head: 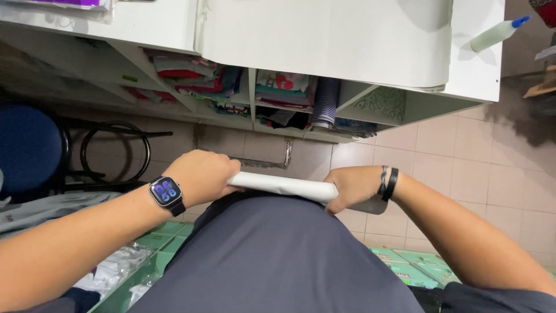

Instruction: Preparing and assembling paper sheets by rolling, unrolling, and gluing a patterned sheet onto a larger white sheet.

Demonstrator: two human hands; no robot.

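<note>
I hold a rolled white sheet point(284, 186) level in front of my waist, against my dark shirt. My left hand point(200, 177), with a smartwatch on its wrist, is closed around the roll's left end. My right hand point(353, 188), with dark bands on the wrist, grips the right end, and a bit of the roll sticks out past it. A large white sheet point(324, 40) lies spread on the white worktable point(475, 75) ahead, with its right edge curling.
A white glue bottle with a blue cap point(495, 36) lies on the table's right side. Shelves under the table hold folded cloth point(231, 87). A blue stool point(29, 148) stands at left. Green boxes point(405, 269) sit by my legs on the tiled floor.
</note>
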